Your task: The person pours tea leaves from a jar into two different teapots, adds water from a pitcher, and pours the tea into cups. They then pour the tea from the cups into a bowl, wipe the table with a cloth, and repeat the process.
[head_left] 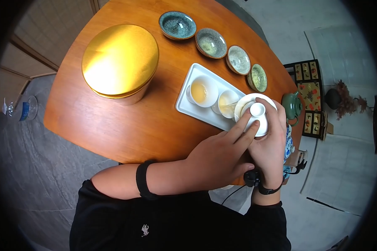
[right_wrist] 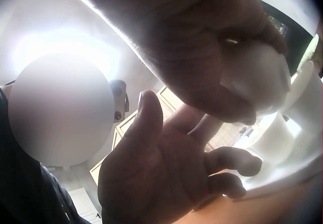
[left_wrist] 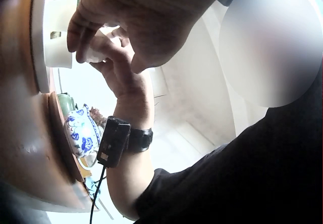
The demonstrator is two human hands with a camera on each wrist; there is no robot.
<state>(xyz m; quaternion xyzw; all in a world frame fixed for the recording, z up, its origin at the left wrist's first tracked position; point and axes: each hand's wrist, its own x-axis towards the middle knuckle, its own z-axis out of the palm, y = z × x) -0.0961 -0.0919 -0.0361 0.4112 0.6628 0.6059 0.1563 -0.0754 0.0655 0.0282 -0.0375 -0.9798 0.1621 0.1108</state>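
Observation:
My right hand grips a white gaiwan by its rim, tilted towards the cups. Extended fingers of my left hand rest on its lid, beside the round knob. Pale liquid shows at the gaiwan's edge, over a white cup holding yellowish tea. A second white cup, also with tea in it, stands to its left on a white rectangular tray. In the right wrist view, the gaiwan is seen from below, close above the cups.
Several crackle-glazed bowls line the far side of the wooden table. A large gold-lidded canister stands at left. At right are a green teapot and a blue-and-white teapot. A small decorated cabinet stands beyond.

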